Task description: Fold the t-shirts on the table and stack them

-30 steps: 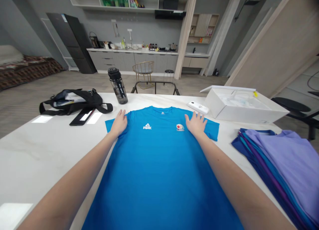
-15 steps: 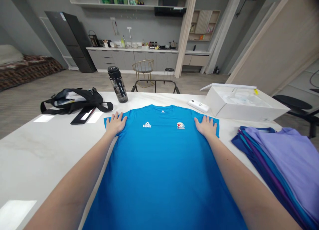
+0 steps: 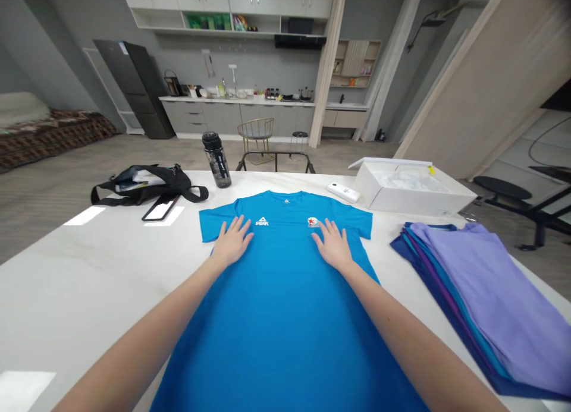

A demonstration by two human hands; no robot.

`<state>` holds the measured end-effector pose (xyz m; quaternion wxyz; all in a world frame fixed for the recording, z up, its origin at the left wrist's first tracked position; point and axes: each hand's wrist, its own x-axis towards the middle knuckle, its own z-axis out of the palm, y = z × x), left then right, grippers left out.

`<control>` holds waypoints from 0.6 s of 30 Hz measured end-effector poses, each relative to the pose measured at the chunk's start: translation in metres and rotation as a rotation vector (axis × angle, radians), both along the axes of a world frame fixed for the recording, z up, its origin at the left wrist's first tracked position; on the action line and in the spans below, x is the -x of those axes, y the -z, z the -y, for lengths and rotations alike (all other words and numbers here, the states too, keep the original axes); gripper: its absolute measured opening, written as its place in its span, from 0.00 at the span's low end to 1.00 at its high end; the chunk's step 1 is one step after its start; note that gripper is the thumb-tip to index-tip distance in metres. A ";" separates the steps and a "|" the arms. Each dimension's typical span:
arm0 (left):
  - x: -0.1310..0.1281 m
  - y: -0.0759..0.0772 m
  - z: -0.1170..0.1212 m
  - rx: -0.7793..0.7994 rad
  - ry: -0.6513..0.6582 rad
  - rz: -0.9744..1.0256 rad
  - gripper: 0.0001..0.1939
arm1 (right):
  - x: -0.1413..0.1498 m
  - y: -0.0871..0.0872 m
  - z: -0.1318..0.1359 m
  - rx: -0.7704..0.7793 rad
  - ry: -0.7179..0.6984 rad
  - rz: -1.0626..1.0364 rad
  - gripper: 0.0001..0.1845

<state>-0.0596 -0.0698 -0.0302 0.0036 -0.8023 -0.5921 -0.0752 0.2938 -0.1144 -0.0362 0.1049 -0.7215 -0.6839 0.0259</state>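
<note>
A blue T-shirt (image 3: 283, 293) lies flat and face up on the white table (image 3: 80, 281), collar at the far side. My left hand (image 3: 232, 243) rests open and flat on its chest, just left of the white logo. My right hand (image 3: 332, 245) lies open and flat on the chest too, just below the red star badge. Both palms press on the cloth with fingers spread, and neither holds anything.
A stack of folded purple and blue shirts (image 3: 482, 293) lies at the right. Behind it stands an open white box (image 3: 413, 189) with a white remote (image 3: 343, 192) beside it. A dark water bottle (image 3: 216, 160), a black bag (image 3: 149, 183) and a phone (image 3: 159, 208) are at the far left.
Both hands have slid inward from the sleeves toward the chest of the shirt. The camera has pulled back, so the whole table looks smaller.
</note>
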 end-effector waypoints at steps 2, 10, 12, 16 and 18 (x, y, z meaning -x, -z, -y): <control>-0.011 0.006 0.030 0.080 0.040 -0.002 0.32 | 0.008 0.002 0.020 0.074 -0.006 -0.022 0.38; -0.014 0.013 0.113 0.128 -0.047 0.028 0.36 | -0.009 -0.006 0.091 0.146 0.055 0.030 0.39; -0.015 0.012 0.131 0.122 -0.055 0.033 0.36 | -0.008 -0.010 0.109 0.155 0.037 0.037 0.38; -0.023 0.008 0.169 0.118 -0.051 0.049 0.37 | 0.010 -0.017 0.147 0.143 -0.017 0.028 0.38; -0.028 0.005 0.188 0.127 -0.032 0.047 0.37 | 0.021 -0.020 0.166 0.132 -0.076 0.012 0.37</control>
